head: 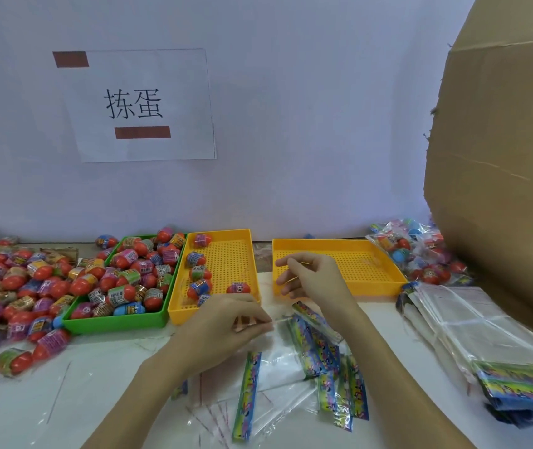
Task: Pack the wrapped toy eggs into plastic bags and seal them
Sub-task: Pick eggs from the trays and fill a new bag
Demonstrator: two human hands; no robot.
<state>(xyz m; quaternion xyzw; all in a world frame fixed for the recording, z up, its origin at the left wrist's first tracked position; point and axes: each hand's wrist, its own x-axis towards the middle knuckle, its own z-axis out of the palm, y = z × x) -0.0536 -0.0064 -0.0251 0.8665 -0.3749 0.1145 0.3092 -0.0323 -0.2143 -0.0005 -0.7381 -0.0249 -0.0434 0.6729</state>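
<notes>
A clear plastic bag with a printed header strip (310, 322) is pinched by left hand (226, 325) and right hand (310, 277); its mouth should be spread wide before wrapped red toy eggs (198, 273) are inserted.

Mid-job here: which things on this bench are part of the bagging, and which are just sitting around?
In the job: wrapped eggs, left yellow tray, plastic bags, bag stack, left hand, right hand.

Lying about: paper sign, cardboard box.

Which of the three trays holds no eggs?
The right yellow tray, behind the right hand. The green tray is heaped with eggs, and the middle yellow tray holds a few.
</notes>
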